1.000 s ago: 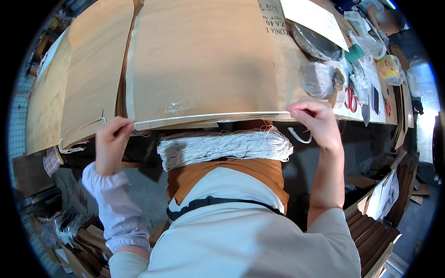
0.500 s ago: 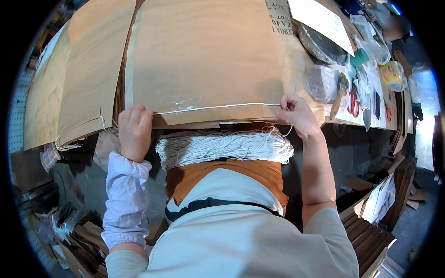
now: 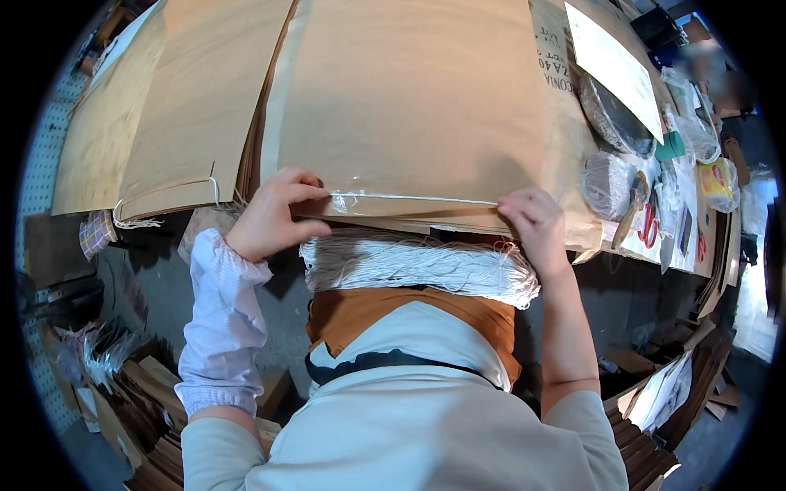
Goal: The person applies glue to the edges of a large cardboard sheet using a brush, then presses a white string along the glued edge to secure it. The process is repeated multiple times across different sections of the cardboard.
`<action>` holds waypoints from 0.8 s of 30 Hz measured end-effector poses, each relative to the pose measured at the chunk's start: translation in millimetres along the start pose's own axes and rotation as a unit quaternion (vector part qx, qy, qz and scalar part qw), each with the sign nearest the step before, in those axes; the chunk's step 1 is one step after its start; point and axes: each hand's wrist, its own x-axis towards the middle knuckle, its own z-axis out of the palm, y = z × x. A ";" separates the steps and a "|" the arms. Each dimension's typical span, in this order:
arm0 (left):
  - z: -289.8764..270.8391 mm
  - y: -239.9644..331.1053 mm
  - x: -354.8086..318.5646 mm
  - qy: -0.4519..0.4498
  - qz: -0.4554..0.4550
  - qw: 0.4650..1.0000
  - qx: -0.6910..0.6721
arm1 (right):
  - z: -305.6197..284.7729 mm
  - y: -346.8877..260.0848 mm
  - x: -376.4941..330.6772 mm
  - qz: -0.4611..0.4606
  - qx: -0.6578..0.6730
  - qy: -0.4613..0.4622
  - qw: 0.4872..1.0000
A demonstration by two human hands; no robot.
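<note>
A large brown paper sack (image 3: 409, 98) lies flat on a stack of sacks, its near edge toward me. Along that edge a white string (image 3: 417, 198) runs nearly straight from side to side, beside a shiny clear patch. My left hand (image 3: 278, 214) is at the string's left end, thumb and fingers parted around the sack's edge. At the other end, my right hand (image 3: 536, 225) pinches the string between thumb and fingertips. A thick bundle of white strings (image 3: 417, 266) lies across my lap, just below the sack edge.
More sacks (image 3: 188, 106) lie at left, one with string along its edge. On the right are a white sheet (image 3: 614, 61), a dark bowl (image 3: 610, 119), a plastic-wrapped bundle (image 3: 607, 186), red-handled scissors (image 3: 648, 225) and a knife (image 3: 669, 237). Folded brown paper (image 3: 651, 438) stands low right.
My left hand has moved inward and its fingers have parted. My right hand remains at the string's right end, now lower against the sack. The whole view has shifted, with the table sliding rightward.
</note>
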 end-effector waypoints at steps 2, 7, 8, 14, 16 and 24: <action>3.8 -20.3 -1.4 0.017 -0.137 0.990 -0.028 | 1.2 0.4 9.1 0.174 0.110 -0.005 0.979; 35.5 -9.4 6.7 0.152 -0.099 0.966 0.183 | 30.1 7.4 10.3 0.049 -0.154 0.096 0.982; 39.4 -8.7 7.1 0.146 -0.134 0.959 0.202 | 32.3 9.5 7.5 0.066 -0.186 0.085 0.977; 63.3 30.6 10.6 0.120 -0.070 0.954 0.267 | 64.1 -21.5 8.6 -0.016 -0.275 0.134 0.952; 81.0 68.2 15.9 0.048 0.087 0.954 0.281 | 82.2 -71.4 13.3 -0.058 -0.122 -0.098 0.986; 55.5 5.9 -16.0 0.065 -0.140 0.942 0.299 | 27.7 -11.6 -23.5 0.152 -0.296 0.095 0.938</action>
